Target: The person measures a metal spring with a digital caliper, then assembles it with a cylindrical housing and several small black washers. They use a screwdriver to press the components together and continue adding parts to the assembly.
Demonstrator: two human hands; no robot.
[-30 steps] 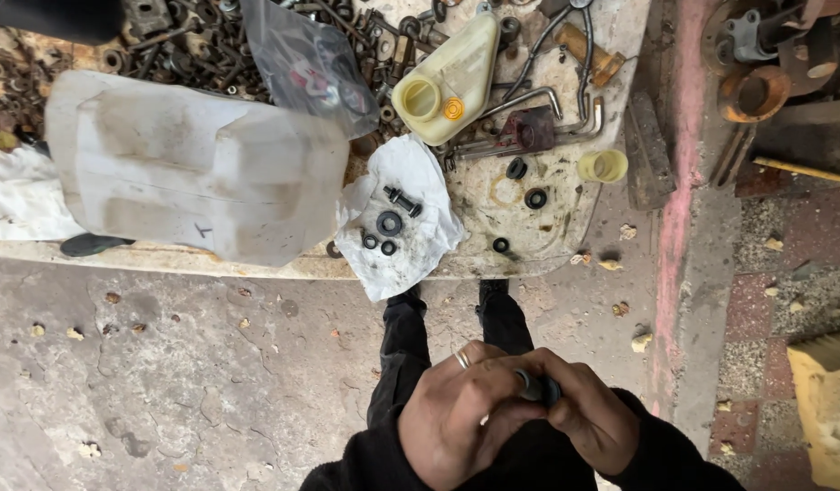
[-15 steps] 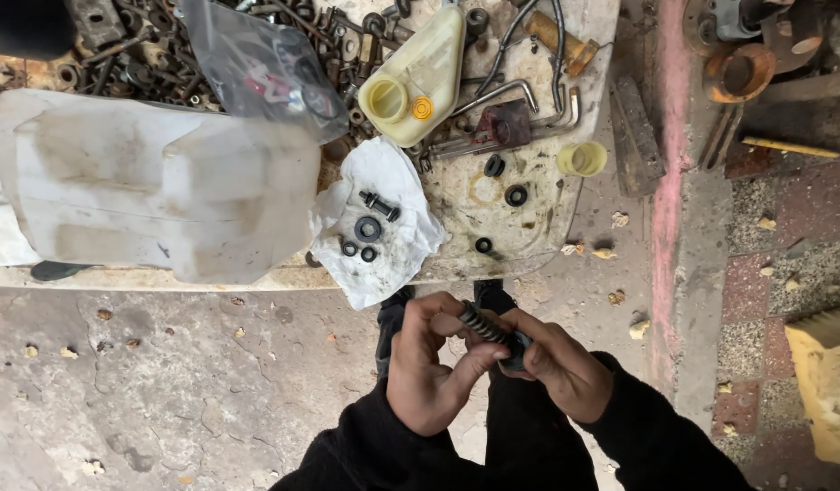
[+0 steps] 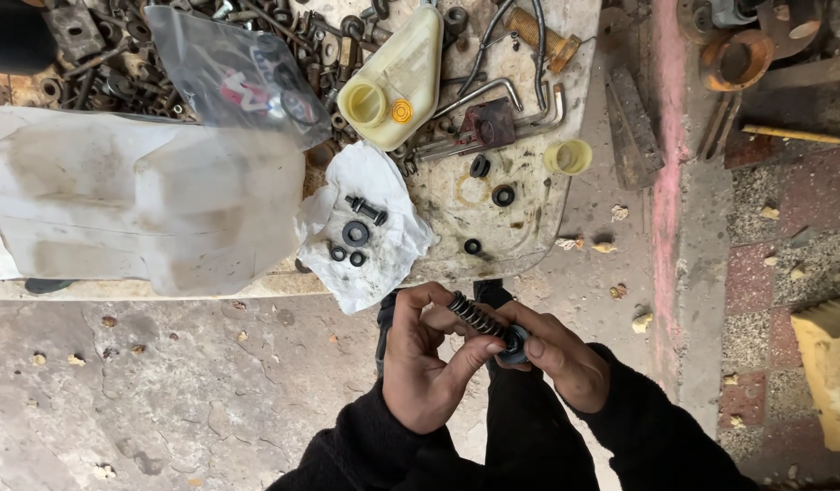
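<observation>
Both of my hands hold a short black coil spring [image 3: 475, 315] with a round black rubber seal [image 3: 514, 344] at its lower end. My left hand [image 3: 426, 364] wraps its fingers round the spring's upper part, thumb near the seal. My right hand [image 3: 555, 350] pinches the seal end. They hover over the concrete floor, just below the edge of a dirty workbench [image 3: 520, 227]. On a crumpled white paper [image 3: 365, 232] at the bench edge lie a black bolt-like piece [image 3: 365, 209] and three small black rubber rings [image 3: 349, 245].
A large white plastic tank [image 3: 138, 209] lies at the left. A cream reservoir with a yellow cap [image 3: 393, 86], a clear plastic bag [image 3: 234, 77], bent metal tubes [image 3: 493, 91], a yellow cup [image 3: 567, 156], loose black rings [image 3: 493, 182] and rusty scrap cover the bench. My dark-clad legs [image 3: 538, 436] stand below.
My hands have risen toward the bench and spread apart, so the spring and its seal now show between them. The view has drifted slightly.
</observation>
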